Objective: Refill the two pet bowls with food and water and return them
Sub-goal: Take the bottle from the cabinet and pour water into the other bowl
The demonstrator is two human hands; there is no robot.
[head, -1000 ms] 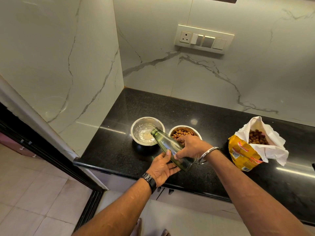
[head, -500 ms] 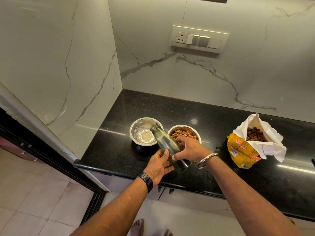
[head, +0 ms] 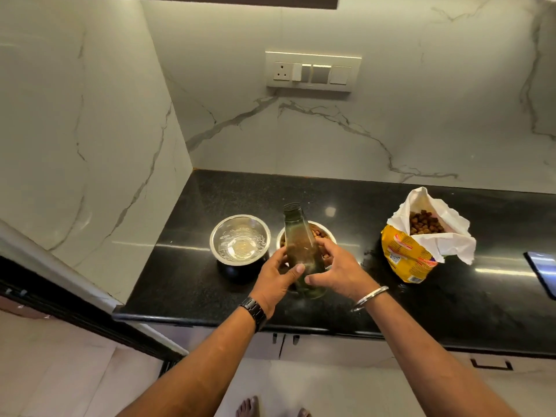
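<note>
Two steel bowls stand side by side on the black countertop [head: 186, 284]. The left bowl [head: 239, 239] holds clear water. The right bowl [head: 325, 230] holds brown kibble and is partly hidden behind a green glass bottle [head: 298, 239]. The bottle is uncapped and nearly upright, its open mouth pointing up. My left hand [head: 275, 276] grips its lower left side and my right hand [head: 337, 270] grips its lower right side. An open yellow kibble bag [head: 412, 254] with a white liner stands to the right.
Marble walls close in the counter at the back and left. A switch and socket panel [head: 313, 70] is on the back wall. A dark flat object [head: 541, 270] lies at the right edge. Cabinet fronts [head: 361, 350] sit below the counter.
The bottle has swung from tilted over the water bowl to nearly upright in front of the kibble bowl. Both hands stayed on it, and the camera view rose.
</note>
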